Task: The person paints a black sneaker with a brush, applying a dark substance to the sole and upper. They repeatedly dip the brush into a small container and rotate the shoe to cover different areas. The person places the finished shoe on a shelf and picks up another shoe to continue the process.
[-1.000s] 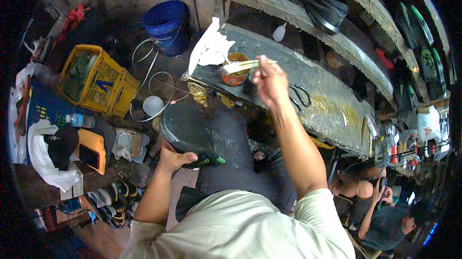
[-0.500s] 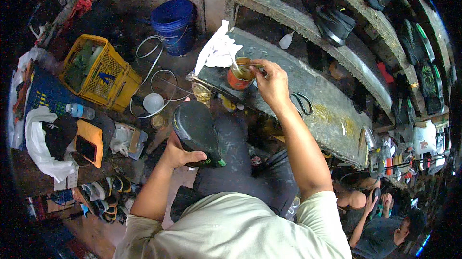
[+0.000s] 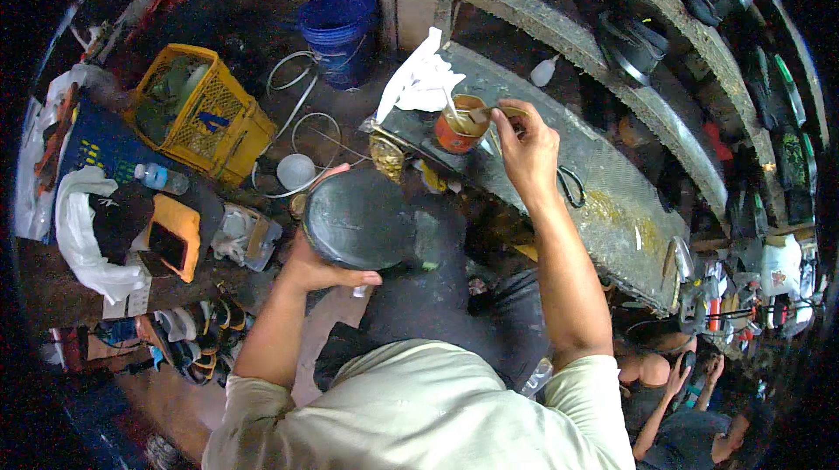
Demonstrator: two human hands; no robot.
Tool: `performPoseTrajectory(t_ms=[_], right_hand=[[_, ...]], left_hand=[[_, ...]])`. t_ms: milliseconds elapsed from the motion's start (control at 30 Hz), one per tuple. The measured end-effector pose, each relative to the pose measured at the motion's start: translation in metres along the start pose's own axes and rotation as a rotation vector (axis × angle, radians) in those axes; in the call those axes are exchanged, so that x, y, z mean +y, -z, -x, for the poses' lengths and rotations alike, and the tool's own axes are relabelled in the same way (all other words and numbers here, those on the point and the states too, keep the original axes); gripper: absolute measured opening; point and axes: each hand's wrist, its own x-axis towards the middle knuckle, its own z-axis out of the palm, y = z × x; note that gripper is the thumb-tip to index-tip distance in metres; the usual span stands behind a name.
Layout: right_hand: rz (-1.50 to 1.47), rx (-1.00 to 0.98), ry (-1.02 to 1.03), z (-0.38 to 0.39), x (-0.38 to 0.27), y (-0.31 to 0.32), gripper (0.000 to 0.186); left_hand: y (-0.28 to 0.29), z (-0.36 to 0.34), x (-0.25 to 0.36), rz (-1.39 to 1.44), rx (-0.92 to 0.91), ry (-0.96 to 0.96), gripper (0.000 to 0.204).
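Note:
My left hand (image 3: 316, 266) grips a black shoe (image 3: 360, 218) above my lap, its broad dark underside turned up toward me. The thumb presses along the near edge, and the other fingers are mostly hidden beneath. My right hand (image 3: 530, 148) pinches a thin flat tool, perhaps a brush (image 3: 487, 114), beside the rim of an orange-red can (image 3: 454, 136). Its far end overlaps the can's mouth, and I cannot tell whether it touches the contents. Yellowish-brown stuff coats the inside of the can, which stands on a grey bench (image 3: 572, 155).
White cloth (image 3: 421, 81) lies behind the can, black-handled scissors (image 3: 572, 186) right of my wrist. A blue bucket (image 3: 339, 38) and yellow crate (image 3: 205, 120) stand far left. Shelves with shoes (image 3: 631, 46) rise at right. Another person (image 3: 690, 426) holds a dark item at lower right.
My right hand has lifted and drawn back rightward from the can with the tool. The shoe has turned to show its broad face more fully. The whole view has shifted slightly.

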Motion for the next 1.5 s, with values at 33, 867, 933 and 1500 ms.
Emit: performPoseTrajectory(t_ms=[33,867,933,1500], right_hand=[[-0.056,0.054,0.035,0.001,0.002,-0.001,0.02],[-1.055,0.194,-0.484,0.008,-0.034,0.064,0.032],[-1.111,0.108,-0.407,0.028,-0.059,0.082,0.03],[-0.651,0.003,0.158,0.084,-0.082,0.14,0.022]], left_hand=[[-0.001,-0.001,0.001,-0.055,0.002,-0.005,0.14],[-0.037,-0.011,-0.014,0.496,0.004,-0.031,0.134],[-0.045,-0.018,-0.018,0.508,-0.065,-0.067,0.131],[-0.081,-0.063,-0.002,0.19,-0.496,-0.072,0.132]])
